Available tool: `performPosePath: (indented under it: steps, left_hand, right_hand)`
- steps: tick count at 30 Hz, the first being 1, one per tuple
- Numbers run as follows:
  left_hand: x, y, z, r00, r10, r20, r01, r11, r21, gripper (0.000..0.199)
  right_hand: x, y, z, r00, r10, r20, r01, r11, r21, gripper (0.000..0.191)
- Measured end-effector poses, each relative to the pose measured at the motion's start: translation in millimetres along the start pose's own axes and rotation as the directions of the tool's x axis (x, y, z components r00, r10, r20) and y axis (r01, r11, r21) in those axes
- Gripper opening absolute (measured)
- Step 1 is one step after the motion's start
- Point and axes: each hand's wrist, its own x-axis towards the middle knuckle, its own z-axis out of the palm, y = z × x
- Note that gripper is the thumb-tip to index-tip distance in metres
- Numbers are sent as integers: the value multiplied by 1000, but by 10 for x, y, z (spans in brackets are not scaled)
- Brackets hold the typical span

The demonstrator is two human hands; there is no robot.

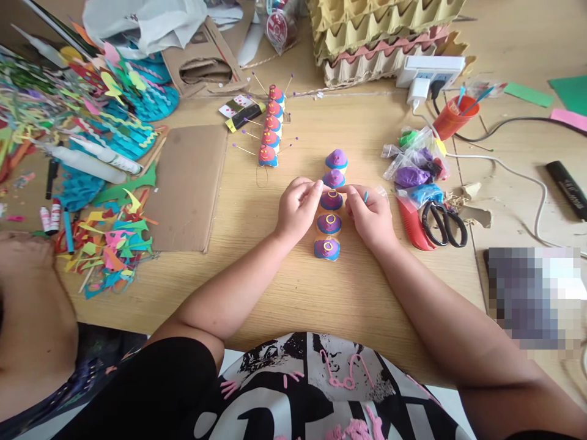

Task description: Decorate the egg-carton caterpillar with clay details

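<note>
A row of purple and blue egg-carton bumps [329, 223] runs away from me on the wooden table, the nearer ones carrying yellow rings. Over the middle of this row, my left hand [300, 205] and my right hand [368, 214] face each other with fingertips pinched. What lies between the left fingertips is too small to tell. Near the right fingers shows a small blue piece [365, 196]; whether they grip it is unclear. Further back to the left stands a finished-looking red and blue carton strip [270, 125] with faces and thin sticks poking out.
Colourful paper scraps [114, 244], glue bottles [87, 162] and cardboard [186, 186] lie left. Stacked egg trays [367, 36] stand behind. On the right are clay bags [415, 168], scissors [444, 224], an orange cup [455, 118] and cables. A person's arm [34, 305] is at lower left.
</note>
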Motion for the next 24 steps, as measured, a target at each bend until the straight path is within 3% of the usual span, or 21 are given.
performPosePath:
  steps: [17,24]
  left_hand:
    - [-5,5,-12,999,-37,26,38,999,-33,58]
    - [-2,0,-14,999,-35,18,36,999,-25,57]
  right_hand:
    - [-1,-32,-7,999,-36,34,37,998,-46,48]
    - [-59,-6,27,989,-136,58,143,977,-159,30]
